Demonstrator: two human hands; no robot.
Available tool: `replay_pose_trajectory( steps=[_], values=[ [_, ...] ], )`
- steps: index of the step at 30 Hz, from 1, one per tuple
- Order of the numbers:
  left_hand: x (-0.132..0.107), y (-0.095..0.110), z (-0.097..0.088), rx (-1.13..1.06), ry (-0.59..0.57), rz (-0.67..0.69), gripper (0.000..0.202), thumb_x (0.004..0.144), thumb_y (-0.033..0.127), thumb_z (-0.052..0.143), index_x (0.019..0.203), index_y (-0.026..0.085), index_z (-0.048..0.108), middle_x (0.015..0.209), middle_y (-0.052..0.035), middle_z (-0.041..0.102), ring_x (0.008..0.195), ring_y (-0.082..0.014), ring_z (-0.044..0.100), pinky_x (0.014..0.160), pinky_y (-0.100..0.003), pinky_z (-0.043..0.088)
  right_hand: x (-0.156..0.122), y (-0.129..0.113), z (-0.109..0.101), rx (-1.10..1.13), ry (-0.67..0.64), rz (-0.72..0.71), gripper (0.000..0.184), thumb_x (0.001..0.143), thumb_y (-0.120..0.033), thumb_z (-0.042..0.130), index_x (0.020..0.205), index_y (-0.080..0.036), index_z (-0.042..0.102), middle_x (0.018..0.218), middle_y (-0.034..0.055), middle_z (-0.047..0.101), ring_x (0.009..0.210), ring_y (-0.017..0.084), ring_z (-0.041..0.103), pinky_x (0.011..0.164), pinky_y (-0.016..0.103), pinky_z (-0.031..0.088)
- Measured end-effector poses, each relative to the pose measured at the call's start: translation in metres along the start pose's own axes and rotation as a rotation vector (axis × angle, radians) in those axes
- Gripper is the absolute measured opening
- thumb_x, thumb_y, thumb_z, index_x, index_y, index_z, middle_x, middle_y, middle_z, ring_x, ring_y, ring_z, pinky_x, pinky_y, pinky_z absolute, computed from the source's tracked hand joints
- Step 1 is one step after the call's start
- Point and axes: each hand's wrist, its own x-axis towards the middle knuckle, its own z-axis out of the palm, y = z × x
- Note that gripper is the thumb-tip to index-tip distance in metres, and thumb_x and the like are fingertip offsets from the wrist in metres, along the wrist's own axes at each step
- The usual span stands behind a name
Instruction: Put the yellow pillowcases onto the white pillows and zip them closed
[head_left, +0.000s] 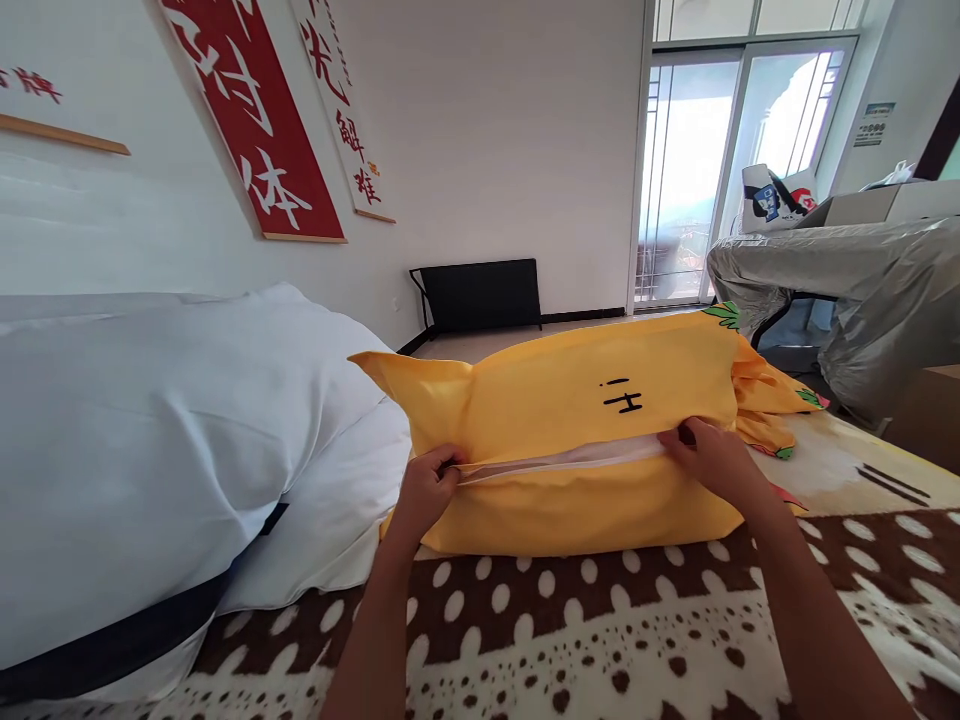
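A yellow pillowcase with a white pillow showing through its open slit lies on a brown and cream spotted blanket. My left hand pinches the left end of the slit, fingers closed on the yellow fabric. At the right end of the slit, my right hand grips the fabric edge with curled fingers. Black marks are printed on the top of the case.
A big white pillow with a dark stripe lies to the left. Red and white banners hang on the wall. A black panel leans by the far wall, a glass door beyond. Silver-covered furniture stands at right.
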Motion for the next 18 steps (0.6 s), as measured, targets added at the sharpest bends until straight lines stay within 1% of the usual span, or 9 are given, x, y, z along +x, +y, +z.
replay_pose_trajectory(
  steps=[2,4,5,6,8,10,12,15,18],
  values=[
    [-0.001,0.002,-0.003,-0.014,0.007,-0.012,0.016,0.062,0.022,0.039,0.064,0.017,0.054,0.062,0.0009,0.055,0.058,-0.0128,0.047,0.055,-0.023,0.035,-0.017,-0.023,-0.011,-0.032,0.099,-0.08,0.031,0.089,-0.043,0.04,0.08,-0.019,0.058,0.084,0.0084,0.068,0.081,0.024,0.062,0.075,0.035,0.038],
    [-0.002,0.005,-0.007,-0.042,0.013,-0.017,0.016,0.062,0.023,0.039,0.064,0.017,0.054,0.063,0.0009,0.054,0.06,-0.0128,0.047,0.056,-0.022,0.035,-0.036,-0.052,-0.016,-0.026,0.182,-0.191,0.028,0.09,-0.04,0.04,0.083,-0.02,0.059,0.089,0.0076,0.068,0.084,0.023,0.061,0.08,0.036,0.037],
    [-0.003,0.006,-0.008,-0.057,0.014,-0.015,0.015,0.063,0.023,0.039,0.064,0.017,0.053,0.063,0.0012,0.053,0.06,-0.0126,0.047,0.055,-0.022,0.034,-0.044,-0.067,-0.016,-0.018,0.182,-0.26,0.026,0.09,-0.038,0.04,0.087,-0.02,0.06,0.092,0.0078,0.068,0.087,0.023,0.061,0.083,0.036,0.036],
    [-0.004,0.008,-0.01,-0.069,0.014,-0.01,0.015,0.063,0.022,0.039,0.063,0.017,0.052,0.061,0.0017,0.052,0.06,-0.0123,0.046,0.055,-0.022,0.034,-0.052,-0.082,-0.015,-0.008,0.149,-0.331,0.024,0.091,-0.035,0.041,0.091,-0.02,0.06,0.094,0.008,0.068,0.089,0.023,0.061,0.085,0.036,0.036],
    [-0.006,0.013,-0.014,-0.089,0.008,0.002,0.013,0.063,0.021,0.039,0.062,0.017,0.052,0.06,0.0025,0.049,0.059,-0.0115,0.043,0.054,-0.022,0.033,-0.061,-0.113,-0.01,0.023,0.007,-0.477,0.021,0.09,-0.032,0.044,0.096,-0.02,0.06,0.096,0.0073,0.067,0.09,0.022,0.06,0.085,0.035,0.036],
    [-0.01,0.018,-0.019,-0.123,-0.015,-0.006,0.013,0.063,0.021,0.039,0.062,0.017,0.052,0.06,0.0027,0.049,0.059,-0.0112,0.042,0.054,-0.022,0.032,-0.062,-0.144,-0.004,0.05,-0.144,-0.597,0.019,0.089,-0.033,0.048,0.095,-0.019,0.06,0.094,0.0062,0.067,0.089,0.021,0.061,0.082,0.033,0.038],
    [-0.013,0.022,-0.025,-0.171,-0.058,-0.029,0.014,0.063,0.02,0.04,0.063,0.016,0.053,0.06,0.0025,0.049,0.06,-0.0112,0.042,0.054,-0.022,0.032,-0.058,-0.172,0.002,0.061,-0.229,-0.672,0.02,0.087,-0.034,0.051,0.093,-0.018,0.061,0.095,0.007,0.067,0.092,0.022,0.06,0.082,0.033,0.039],
    [-0.017,0.024,-0.037,-0.24,-0.157,-0.063,0.014,0.065,0.021,0.043,0.066,0.016,0.055,0.063,0.0017,0.052,0.063,-0.0123,0.046,0.057,-0.022,0.035,-0.052,-0.203,0.017,0.106,-0.276,-0.709,0.023,0.085,-0.032,0.053,0.099,-0.017,0.063,0.101,0.0093,0.067,0.099,0.024,0.059,0.085,0.034,0.039],
    [-0.018,0.02,-0.043,-0.278,-0.238,-0.074,0.015,0.068,0.022,0.045,0.071,0.015,0.058,0.068,-0.0005,0.057,0.069,-0.0145,0.051,0.063,-0.023,0.039,-0.046,-0.211,0.048,0.223,-0.261,-0.643,0.028,0.086,-0.03,0.051,0.111,-0.019,0.059,0.107,0.0081,0.066,0.103,0.023,0.057,0.089,0.036,0.039]
  ],
)
